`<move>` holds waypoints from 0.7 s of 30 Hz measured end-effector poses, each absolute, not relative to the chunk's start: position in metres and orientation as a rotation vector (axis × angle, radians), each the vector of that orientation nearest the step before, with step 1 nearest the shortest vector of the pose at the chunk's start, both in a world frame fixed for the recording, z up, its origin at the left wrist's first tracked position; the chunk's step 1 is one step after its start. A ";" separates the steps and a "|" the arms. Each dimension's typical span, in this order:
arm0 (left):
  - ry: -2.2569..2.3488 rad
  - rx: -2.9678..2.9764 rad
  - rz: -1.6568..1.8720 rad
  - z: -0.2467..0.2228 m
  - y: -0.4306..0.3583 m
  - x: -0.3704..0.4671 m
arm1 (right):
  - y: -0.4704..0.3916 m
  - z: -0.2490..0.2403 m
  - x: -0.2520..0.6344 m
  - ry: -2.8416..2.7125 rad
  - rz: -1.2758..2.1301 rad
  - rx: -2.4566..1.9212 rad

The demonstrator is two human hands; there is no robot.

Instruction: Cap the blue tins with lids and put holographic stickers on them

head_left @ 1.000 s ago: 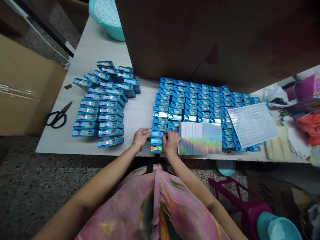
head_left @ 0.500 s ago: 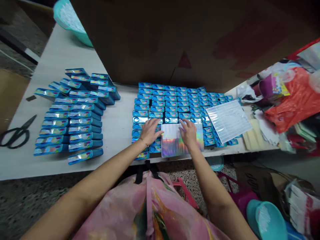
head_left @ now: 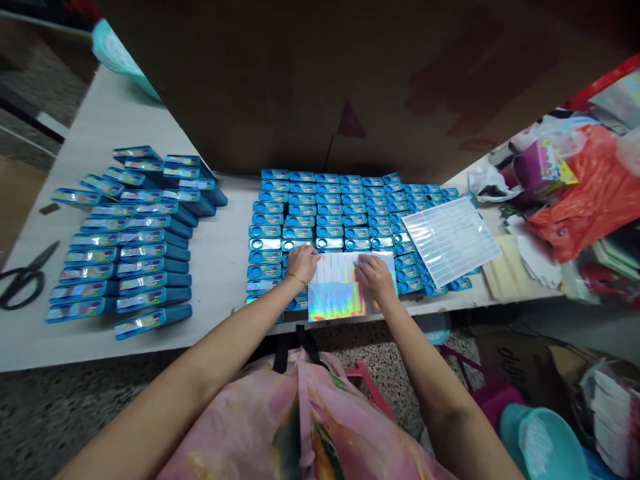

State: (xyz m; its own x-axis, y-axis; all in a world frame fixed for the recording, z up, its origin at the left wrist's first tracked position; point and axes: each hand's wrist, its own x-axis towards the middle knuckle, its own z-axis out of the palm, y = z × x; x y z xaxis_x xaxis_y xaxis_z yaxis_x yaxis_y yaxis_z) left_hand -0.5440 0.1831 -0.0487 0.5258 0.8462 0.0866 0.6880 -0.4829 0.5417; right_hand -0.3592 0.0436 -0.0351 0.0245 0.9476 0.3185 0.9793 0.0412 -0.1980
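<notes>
A shiny rainbow-reflecting sticker sheet [head_left: 336, 300], marked into narrow strips, lies over rows of small blue cases [head_left: 329, 221]. At the sheet's upper left corner, my left hand [head_left: 303, 263] is closed, with thumb and fingers drawn together on its edge. My right hand [head_left: 376, 277] covers part of the right half, its thumb and fingertips pinched near the top strips. Whatever lies between those fingertips is too small to name. A second, whitish sheet of strips [head_left: 453, 240] rests on the cases to the right.
More blue cases [head_left: 150, 283] stand in two stacked columns on the left, beside black scissors [head_left: 27, 277]. A large cardboard box [head_left: 280, 87] blocks the back. Bags, including a red plastic bag [head_left: 575, 200], crowd the right end. A turquoise basin [head_left: 545, 443] sits low right.
Both hands have closed from spread fingers to pinched ones on the sheet. The left hand has moved onto the sheet's upper corner. The whole view has shifted slightly.
</notes>
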 end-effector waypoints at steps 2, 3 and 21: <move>1.235 2.348 0.481 -0.051 0.184 -0.543 | 0.033 0.005 -0.367 -1.921 -0.047 -1.911; 1.223 2.354 0.478 -0.051 0.185 -0.542 | 0.027 0.028 -0.372 -1.890 0.002 -1.882; 1.015 1.189 0.763 -0.011 0.152 -0.684 | 0.103 0.010 -0.504 -0.986 1.186 -1.589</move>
